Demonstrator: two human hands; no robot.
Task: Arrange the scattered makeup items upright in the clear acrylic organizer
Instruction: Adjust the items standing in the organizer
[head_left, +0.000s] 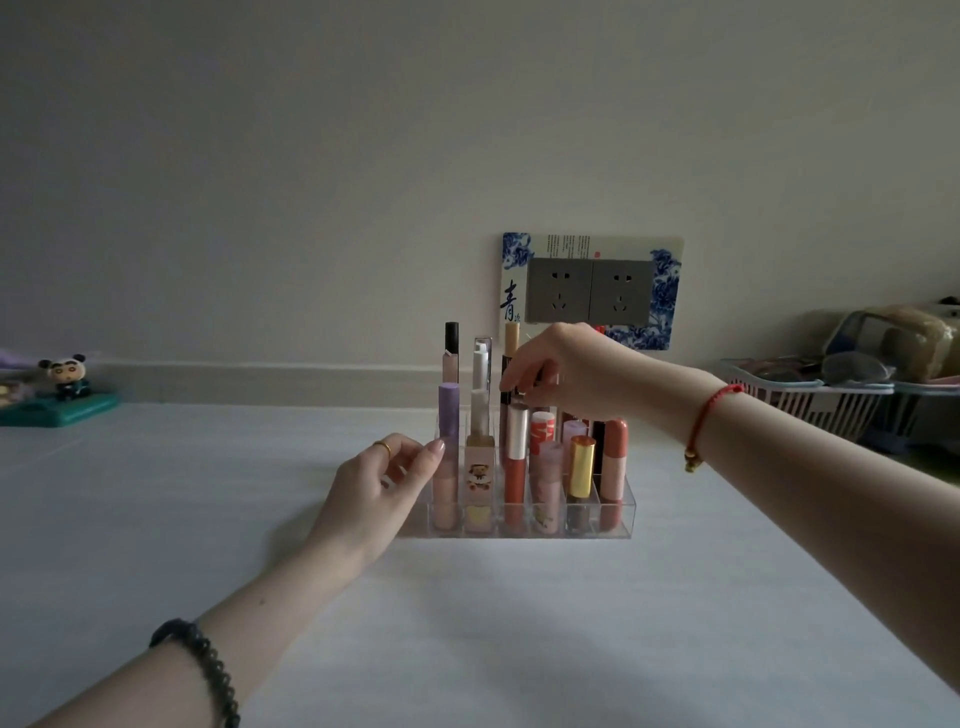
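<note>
In the centre of the frame, the right hand (561, 374) comes down over the back row, its fingertips pinching a dark tube (505, 397). The left hand (379, 483), fingers curled, grips the left wall of the clear acrylic organizer (618, 514) on the white bench (519, 623). Its compartments hold upright makeup: a purple-capped tube (448, 410), a gold lipstick (582, 465) and a coral lipstick (614, 457). A filled basket (810, 400) sits at the right edge.
</note>
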